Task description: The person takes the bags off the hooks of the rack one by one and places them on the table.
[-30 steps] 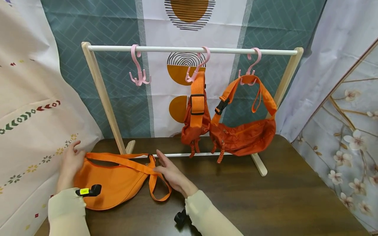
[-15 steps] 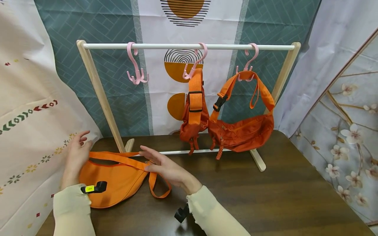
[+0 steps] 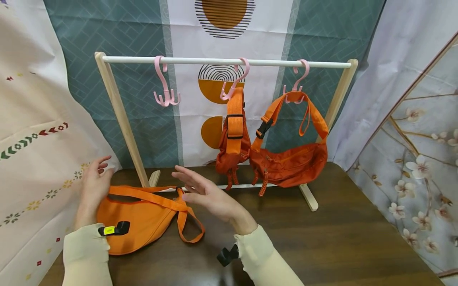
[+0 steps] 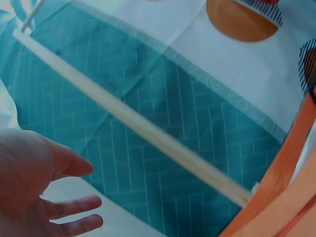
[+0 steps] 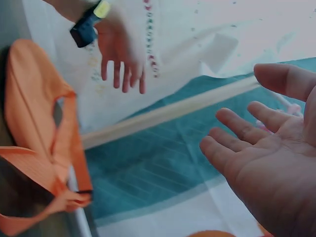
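Note:
A light orange crescent-shaped sling bag (image 3: 143, 226) lies on the dark wooden table, its strap (image 3: 168, 203) crossed over the top and looped at the right. My left hand (image 3: 96, 180) hovers by the bag's left end, fingers loosely bent, holding nothing. Over the strap end, my right hand (image 3: 212, 194) is raised with fingers extended and nothing in it. In the right wrist view the right palm (image 5: 276, 163) shows bare, apart from the orange bag (image 5: 37, 98). The left wrist view shows the left hand (image 4: 44, 182) beside the rack's wooden post, away from the strap (image 4: 276, 182).
A rack with a white top rail (image 3: 200, 60) stands behind the bag. Three pink hooks hang there; the left hook (image 3: 166, 85) bears nothing. A narrow-hanging rust-orange bag (image 3: 232, 135) and a wider one (image 3: 291, 163) hang from the others. Patterned cloths surround the table (image 3: 322, 246).
Both hands have come away from the sling bag: the left lifted slightly up, the right rose off the strap and its fingers spread. The bag stays on the table.

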Demonstrator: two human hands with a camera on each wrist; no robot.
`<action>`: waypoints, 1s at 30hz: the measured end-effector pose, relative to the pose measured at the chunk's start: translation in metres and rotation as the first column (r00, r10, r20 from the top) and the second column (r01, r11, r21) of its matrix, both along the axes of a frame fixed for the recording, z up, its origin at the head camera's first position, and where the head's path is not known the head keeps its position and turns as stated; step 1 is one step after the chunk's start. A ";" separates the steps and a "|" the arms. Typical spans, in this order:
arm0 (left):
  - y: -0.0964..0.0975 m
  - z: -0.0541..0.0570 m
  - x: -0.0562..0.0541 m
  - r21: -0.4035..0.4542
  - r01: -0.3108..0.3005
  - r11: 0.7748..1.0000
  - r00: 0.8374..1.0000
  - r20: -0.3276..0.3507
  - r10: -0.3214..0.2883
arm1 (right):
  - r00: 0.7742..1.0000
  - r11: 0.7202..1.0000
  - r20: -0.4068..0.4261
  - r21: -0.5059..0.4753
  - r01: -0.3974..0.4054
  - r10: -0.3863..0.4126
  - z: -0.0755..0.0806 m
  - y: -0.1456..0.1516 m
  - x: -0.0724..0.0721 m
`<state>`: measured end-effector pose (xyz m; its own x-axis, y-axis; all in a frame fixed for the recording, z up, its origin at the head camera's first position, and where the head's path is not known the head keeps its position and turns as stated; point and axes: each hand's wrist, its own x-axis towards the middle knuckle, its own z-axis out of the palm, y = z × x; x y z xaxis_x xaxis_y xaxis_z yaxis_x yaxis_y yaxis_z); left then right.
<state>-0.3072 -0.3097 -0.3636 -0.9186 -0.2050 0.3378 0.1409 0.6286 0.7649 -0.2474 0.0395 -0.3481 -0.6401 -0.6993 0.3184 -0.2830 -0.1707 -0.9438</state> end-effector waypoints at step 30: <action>0.130 0.025 0.021 -0.022 0.456 0.890 0.874 -0.175 -0.452 | 0.903 0.839 -0.059 -0.401 0.368 -0.425 0.042 0.110 0.007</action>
<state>-0.2859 -0.1792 -0.3385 -0.8407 0.2126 0.4980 0.5367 0.4489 0.7144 -0.2407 0.1498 -0.3059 -0.7656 -0.2057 0.6095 -0.5264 -0.3444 -0.7774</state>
